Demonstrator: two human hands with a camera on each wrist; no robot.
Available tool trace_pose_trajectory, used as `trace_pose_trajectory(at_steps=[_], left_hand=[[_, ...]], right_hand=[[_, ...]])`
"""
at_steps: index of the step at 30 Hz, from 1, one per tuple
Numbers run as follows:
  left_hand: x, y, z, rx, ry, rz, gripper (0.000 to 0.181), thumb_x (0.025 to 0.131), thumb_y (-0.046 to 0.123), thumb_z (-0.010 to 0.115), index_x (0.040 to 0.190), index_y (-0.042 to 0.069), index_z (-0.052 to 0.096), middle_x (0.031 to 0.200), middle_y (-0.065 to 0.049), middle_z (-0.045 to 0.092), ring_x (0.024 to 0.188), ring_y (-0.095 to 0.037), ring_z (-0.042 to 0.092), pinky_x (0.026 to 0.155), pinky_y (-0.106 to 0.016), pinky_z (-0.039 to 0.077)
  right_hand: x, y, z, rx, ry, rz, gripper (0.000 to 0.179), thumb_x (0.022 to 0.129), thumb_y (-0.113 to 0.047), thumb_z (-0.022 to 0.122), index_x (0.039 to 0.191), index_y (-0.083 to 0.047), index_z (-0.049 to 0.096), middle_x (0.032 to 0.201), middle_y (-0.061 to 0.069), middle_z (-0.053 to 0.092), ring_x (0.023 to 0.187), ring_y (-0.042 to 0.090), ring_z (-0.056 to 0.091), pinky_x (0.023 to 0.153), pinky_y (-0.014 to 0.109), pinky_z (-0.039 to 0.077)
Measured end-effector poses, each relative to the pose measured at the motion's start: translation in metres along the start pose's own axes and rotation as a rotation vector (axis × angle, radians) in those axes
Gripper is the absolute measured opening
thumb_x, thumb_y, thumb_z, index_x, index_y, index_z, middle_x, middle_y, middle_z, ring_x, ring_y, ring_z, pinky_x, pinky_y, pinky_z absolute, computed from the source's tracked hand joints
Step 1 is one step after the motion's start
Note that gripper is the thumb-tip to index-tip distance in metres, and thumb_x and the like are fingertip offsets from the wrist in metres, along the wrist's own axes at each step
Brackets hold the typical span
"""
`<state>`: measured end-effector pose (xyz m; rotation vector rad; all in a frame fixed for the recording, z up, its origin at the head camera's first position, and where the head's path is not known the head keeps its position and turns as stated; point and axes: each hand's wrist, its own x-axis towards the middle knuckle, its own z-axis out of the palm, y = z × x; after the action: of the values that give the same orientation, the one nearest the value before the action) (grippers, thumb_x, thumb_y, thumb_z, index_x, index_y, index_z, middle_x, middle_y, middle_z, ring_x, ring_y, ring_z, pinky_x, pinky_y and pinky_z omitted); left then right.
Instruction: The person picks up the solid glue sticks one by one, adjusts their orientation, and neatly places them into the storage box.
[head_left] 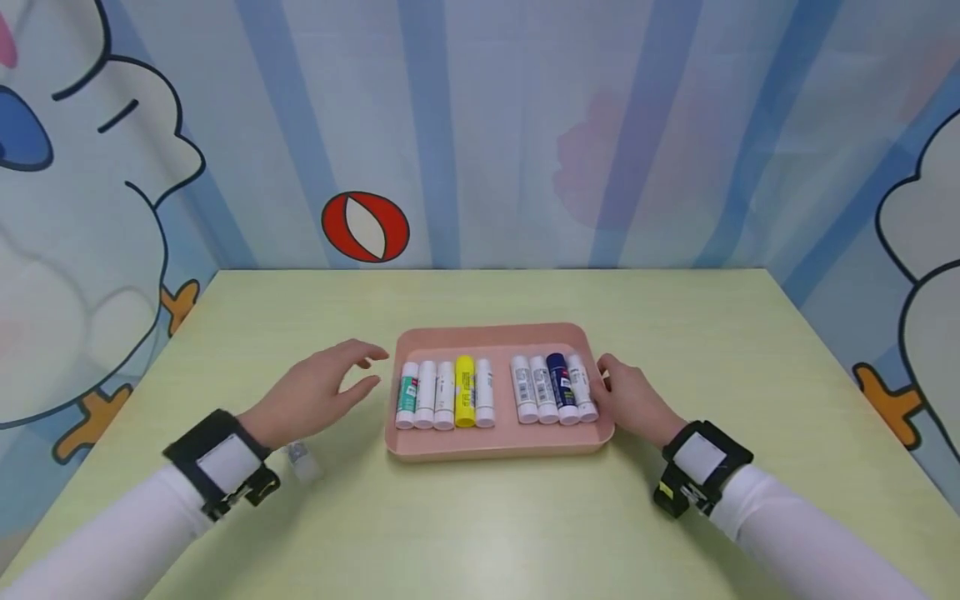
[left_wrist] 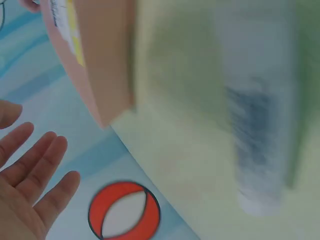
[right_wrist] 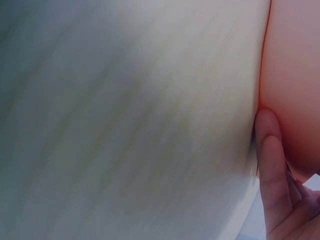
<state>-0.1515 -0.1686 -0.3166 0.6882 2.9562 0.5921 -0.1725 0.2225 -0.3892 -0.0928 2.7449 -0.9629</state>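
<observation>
A pink tray [head_left: 495, 446] lies on the table with two groups of glue sticks side by side in it. The left group has a yellow stick [head_left: 465, 392] among white ones; a dark blue stick [head_left: 562, 387] is in the right group. My right hand [head_left: 633, 400] grips the tray's right edge, its fingertips against the outer wall [right_wrist: 280, 65] in the right wrist view. Left of the tray, my left hand [head_left: 318, 392] hovers with fingers spread, holding nothing. Below that wrist lies another white glue stick [head_left: 302, 461], large and blurred in the left wrist view [left_wrist: 260, 140].
The pale yellow-green table [head_left: 480, 533] extends around the tray. Behind it hangs a blue striped backdrop [head_left: 517, 133] with a printed red and white ball [head_left: 365, 227]. Cartoon figures are printed at both sides.
</observation>
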Motion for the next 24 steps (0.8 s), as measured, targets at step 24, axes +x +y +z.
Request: trace_pose_trajectory(at_steps=[24], left_hand=[[-0.074, -0.065, -0.001, 0.249, -0.217, 0.038, 0.102, 0.058, 0.001, 0.091, 0.146, 0.016, 0.042, 0.149, -0.025, 0.035, 0.132, -0.049, 0.033, 0.098, -0.071, 0.024]], right_hand=[[0.0, 0.003, 0.0, 0.008, 0.01, -0.021, 0.019, 0.1, -0.014, 0.049, 0.11, 0.002, 0.046, 0.08, 0.01, 0.056, 0.062, 0.018, 0.049, 0.053, 0.029, 0.037]])
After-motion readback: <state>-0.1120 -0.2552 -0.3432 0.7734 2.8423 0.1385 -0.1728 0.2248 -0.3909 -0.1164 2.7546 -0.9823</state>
